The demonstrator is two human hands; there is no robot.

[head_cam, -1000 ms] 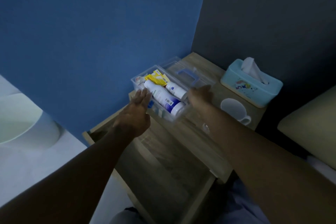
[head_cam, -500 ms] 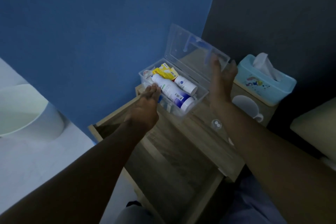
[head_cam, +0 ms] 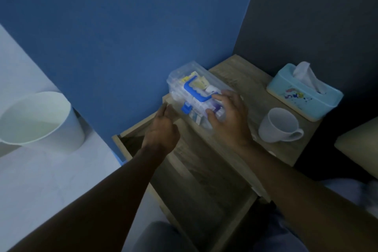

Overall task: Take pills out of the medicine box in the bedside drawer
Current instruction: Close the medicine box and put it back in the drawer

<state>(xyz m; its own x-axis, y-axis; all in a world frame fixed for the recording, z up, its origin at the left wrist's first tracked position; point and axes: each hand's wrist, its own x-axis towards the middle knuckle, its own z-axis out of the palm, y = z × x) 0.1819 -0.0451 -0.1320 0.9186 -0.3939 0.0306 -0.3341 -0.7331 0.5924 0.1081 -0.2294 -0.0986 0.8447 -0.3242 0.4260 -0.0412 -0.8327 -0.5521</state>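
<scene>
The clear plastic medicine box [head_cam: 182,76] stands on the bedside table top [head_cam: 243,76], against the blue wall. Its lid is down, with the blue handle [head_cam: 196,93] on top and a blue latch [head_cam: 186,109] at the front. Bottles and yellow packets show through the plastic. My right hand [head_cam: 230,117] lies over the box's right end, fingers on the lid and thumb on the front face. My left hand [head_cam: 163,129] hovers just left of the box, fingers loosely curled, holding nothing. Below both hands the wooden drawer [head_cam: 206,192] is pulled out.
A white mug [head_cam: 278,126] stands right of my right hand. Behind it is a light blue tissue box [head_cam: 304,96]. A white bin [head_cam: 38,120] sits on the floor at the left. A cushion edge [head_cam: 360,145] shows at the right.
The box's lid, laid flat back a second ago and half raised by my right hand half a second ago, is now down. My left hand has drawn slightly away from the box.
</scene>
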